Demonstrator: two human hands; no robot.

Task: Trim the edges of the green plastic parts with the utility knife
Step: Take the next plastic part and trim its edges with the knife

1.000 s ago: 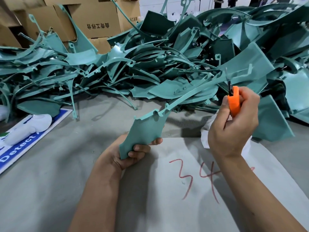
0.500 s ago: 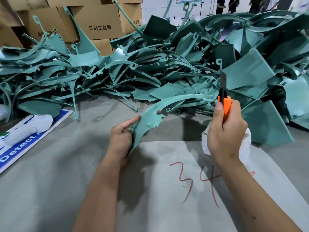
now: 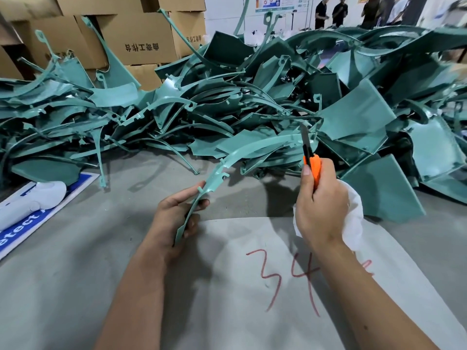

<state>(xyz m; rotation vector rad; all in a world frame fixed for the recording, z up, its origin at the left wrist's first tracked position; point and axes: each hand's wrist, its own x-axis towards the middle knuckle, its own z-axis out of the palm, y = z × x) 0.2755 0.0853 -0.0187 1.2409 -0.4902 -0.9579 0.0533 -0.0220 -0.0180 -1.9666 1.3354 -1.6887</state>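
My left hand (image 3: 177, 213) grips the lower end of a long curved green plastic part (image 3: 242, 154), turned edge-on and arching up to the right. My right hand (image 3: 321, 200) holds an orange utility knife (image 3: 312, 164) upright, thumb along its side. The extended blade points up and meets the far right end of the held part. A crumpled white cloth (image 3: 353, 218) shows behind that hand. A large heap of green plastic parts (image 3: 227, 104) fills the back of the table.
A grey table (image 3: 75, 248) carries a white sheet (image 3: 278, 299) marked with red numbers under my arms. A white object (image 3: 32, 198) lies on a blue-and-white sign at the left edge. Cardboard boxes (image 3: 141, 39) stand behind the heap. People stand far back right.
My left hand has rotated the green part from flat-facing to edge-on. The knife has come up from my right to the part's far end, blade extended upward.
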